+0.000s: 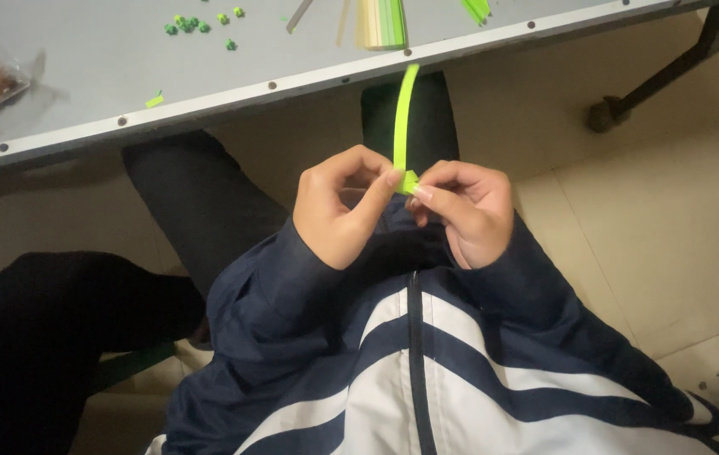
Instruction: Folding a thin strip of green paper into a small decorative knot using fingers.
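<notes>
Below grey table [208,59], paper strip's [404,118] fold hidden between pinching fingers [376,187].

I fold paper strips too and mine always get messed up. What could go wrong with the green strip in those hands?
The green paper strip is pinched only at its folded end between the left hand and right hand, so it might tear or crease crookedly. The hands are over the lap, not the table, so a dropped strip would likely fall to the floor. The long free end could bend.
</notes>
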